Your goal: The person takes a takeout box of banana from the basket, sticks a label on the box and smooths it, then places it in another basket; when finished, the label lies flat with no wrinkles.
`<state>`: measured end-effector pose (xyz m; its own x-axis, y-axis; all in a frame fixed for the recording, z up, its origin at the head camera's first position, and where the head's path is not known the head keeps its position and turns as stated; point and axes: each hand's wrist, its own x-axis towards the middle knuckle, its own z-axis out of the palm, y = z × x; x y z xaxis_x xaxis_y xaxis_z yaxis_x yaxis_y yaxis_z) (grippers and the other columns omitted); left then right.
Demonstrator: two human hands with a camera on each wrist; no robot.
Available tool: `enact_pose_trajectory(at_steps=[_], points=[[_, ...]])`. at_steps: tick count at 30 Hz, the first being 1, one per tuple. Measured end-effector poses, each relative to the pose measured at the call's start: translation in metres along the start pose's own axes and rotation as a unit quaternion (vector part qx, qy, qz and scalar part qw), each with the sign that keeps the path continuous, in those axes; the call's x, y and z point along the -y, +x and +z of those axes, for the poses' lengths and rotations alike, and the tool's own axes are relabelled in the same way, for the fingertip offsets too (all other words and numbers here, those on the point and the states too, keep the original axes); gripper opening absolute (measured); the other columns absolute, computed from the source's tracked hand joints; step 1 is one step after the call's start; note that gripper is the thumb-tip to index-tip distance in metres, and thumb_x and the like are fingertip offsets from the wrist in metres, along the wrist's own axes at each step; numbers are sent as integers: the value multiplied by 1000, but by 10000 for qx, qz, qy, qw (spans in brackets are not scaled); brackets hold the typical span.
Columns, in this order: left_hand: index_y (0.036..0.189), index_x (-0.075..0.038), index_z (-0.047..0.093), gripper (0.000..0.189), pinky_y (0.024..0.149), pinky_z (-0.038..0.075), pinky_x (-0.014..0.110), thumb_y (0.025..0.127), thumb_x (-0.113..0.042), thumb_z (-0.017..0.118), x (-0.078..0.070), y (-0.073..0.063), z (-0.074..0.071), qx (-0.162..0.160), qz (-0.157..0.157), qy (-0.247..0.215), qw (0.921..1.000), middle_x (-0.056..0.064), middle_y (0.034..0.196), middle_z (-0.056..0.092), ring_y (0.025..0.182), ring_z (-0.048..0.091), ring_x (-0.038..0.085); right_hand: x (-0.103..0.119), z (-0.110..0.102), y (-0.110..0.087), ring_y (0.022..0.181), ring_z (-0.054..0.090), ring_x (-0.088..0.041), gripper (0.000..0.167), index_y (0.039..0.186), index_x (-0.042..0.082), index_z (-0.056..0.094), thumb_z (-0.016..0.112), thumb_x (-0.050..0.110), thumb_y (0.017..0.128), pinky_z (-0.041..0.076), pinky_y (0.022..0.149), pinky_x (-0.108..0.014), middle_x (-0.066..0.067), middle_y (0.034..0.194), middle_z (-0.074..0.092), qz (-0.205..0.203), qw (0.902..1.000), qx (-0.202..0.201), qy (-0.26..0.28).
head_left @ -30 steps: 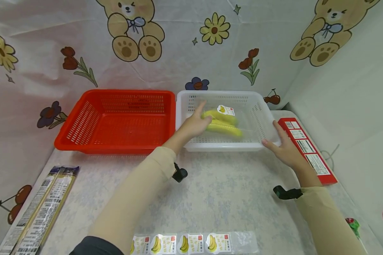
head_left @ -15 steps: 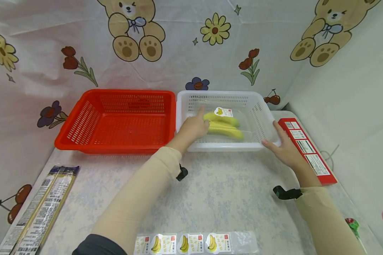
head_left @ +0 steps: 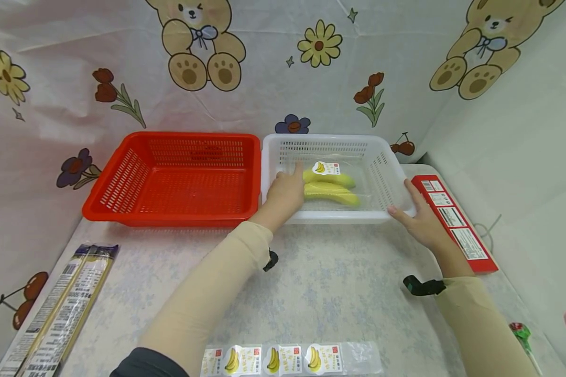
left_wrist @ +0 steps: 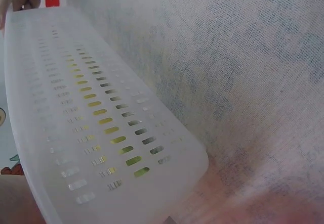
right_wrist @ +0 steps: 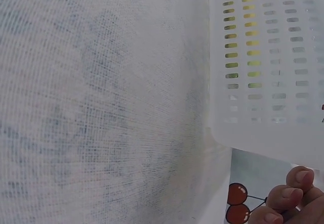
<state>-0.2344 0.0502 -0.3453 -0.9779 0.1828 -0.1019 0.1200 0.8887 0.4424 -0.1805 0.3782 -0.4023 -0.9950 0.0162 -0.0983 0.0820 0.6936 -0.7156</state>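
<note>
My left hand point(head_left: 285, 193) reaches into the white plastic basket point(head_left: 344, 215), at the left end of a clear bag holding yellow bananas point(head_left: 332, 192). Its index finger points away along the bag's left side; the thumb and other fingertips are hidden, so I cannot tell whether they grip the bag. A banana sticker point(head_left: 326, 168) shows on the bag's top. At the front right corner, my right hand point(head_left: 420, 220) holds the basket's rim, its curled fingertips point(right_wrist: 301, 177) visible beside the basket in the right wrist view. Yellow shows through the slotted basket wall point(left_wrist: 126, 97) in the left wrist view.
A red plastic basket point(head_left: 193, 209) stands left of the white one. A red box point(head_left: 455, 222) lies at the right edge, a lollipop point(head_left: 520, 332) nearer the front. Long labelled packets point(head_left: 58, 314) lie front left, and a banana-sticker strip point(head_left: 283, 360) lies at the front.
My left hand has shifted slightly right and nearer inside the white basket. The bag has settled a little, its sticker moving left and nearer. My right hand stays at the rim.
</note>
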Motion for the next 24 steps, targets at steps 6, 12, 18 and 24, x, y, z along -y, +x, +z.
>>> enact_pose_trajectory(at_steps=[6, 12, 18, 24], points=[[153, -18, 31, 51, 88, 54, 47, 106, -32, 43, -5, -6, -2, -182, 219, 376, 9989, 25, 134, 50, 115, 56, 39, -1, 3, 2, 144, 18, -52, 95, 158, 41, -4, 64, 49, 92, 25, 97, -83, -12, 168, 3, -2, 10000, -46, 84], [157, -26, 27, 57, 93, 50, 43, 104, -41, 42, -11, -21, -9, -416, 689, 726, 9941, 20, 142, 46, 120, 49, 34, -4, 2, 0, 140, 24, -46, 88, 160, 34, 2, 59, 51, 95, 26, 103, -78, -16, 166, 11, -130, 9993, -323, -115], [158, -30, 25, 59, 101, 45, 44, 103, -46, 39, -6, -40, -13, -740, 988, 911, 9882, 16, 144, 44, 125, 46, 32, -5, 9, -13, 122, 32, -43, 82, 160, 33, 9, 52, 59, 95, 45, 85, -62, -27, 146, 29, -180, 9886, -1075, -1040], [155, -30, 32, 56, 112, 37, 49, 101, -46, 40, 12, -69, -20, -1248, 1124, 746, 9830, 14, 154, 36, 140, 37, 32, 10, 19, -25, 129, 26, -41, 77, 160, 29, 19, 51, 56, 95, 33, 92, -67, -23, 148, 30, -199, 9691, -1904, -1556]])
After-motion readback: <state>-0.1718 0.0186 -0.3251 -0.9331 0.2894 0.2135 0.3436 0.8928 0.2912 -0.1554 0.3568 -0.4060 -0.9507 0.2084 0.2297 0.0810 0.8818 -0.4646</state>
